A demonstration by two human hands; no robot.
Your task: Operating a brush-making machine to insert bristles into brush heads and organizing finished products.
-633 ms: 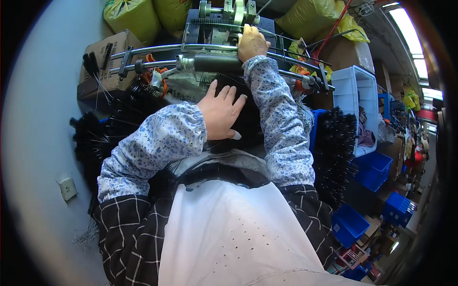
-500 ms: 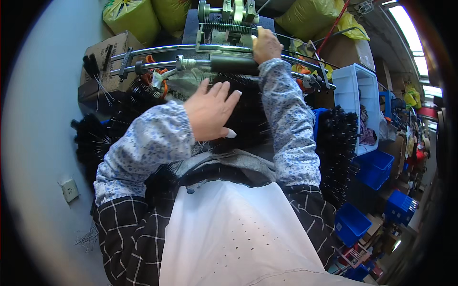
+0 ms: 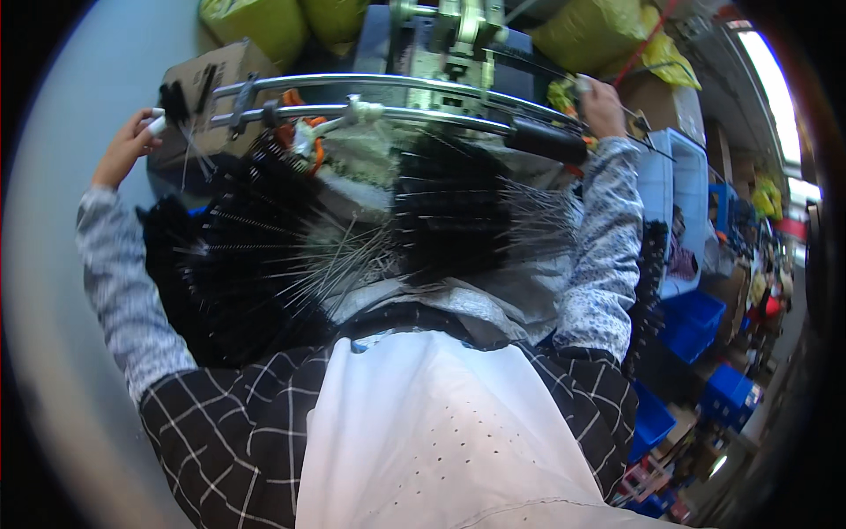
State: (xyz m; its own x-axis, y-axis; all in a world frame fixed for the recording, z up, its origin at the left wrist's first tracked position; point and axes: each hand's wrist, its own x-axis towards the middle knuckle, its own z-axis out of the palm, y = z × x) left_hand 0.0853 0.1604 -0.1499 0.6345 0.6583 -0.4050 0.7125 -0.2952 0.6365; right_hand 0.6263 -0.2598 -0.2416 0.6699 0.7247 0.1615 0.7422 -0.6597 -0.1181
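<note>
At the far left, my left hand (image 3: pixel 130 148) is raised beside the wall and carton, its white-covered thumb and fingertip close together. Whatever is between them is too small to make out. Past the right part of the rails, my right hand (image 3: pixel 603 108) is closed on a thin dark wire brush (image 3: pixel 533 64) that slants from the machine (image 3: pixel 456 53). Below that hand, a black sleeve (image 3: pixel 546 139) sits on the nearer metal rail (image 3: pixel 423 116). In front of me lie bundles of black-bristled wire brushes (image 3: pixel 449 198), their bare stems (image 3: pixel 344 264) fanned out on pale sacking.
A cardboard carton (image 3: pixel 220 66) with a few brushes leaning on it stands at the left. Yellow sacks (image 3: pixel 256 31) are behind the machine. On the right are a pale blue crate (image 3: pixel 661 207), blue bins (image 3: pixel 692 326) and more black brushes (image 3: pixel 650 273).
My left hand has swung from the middle out to the far left. My right hand has moved right, drawing the wire brush off the machine. The black sleeve has slid right.
</note>
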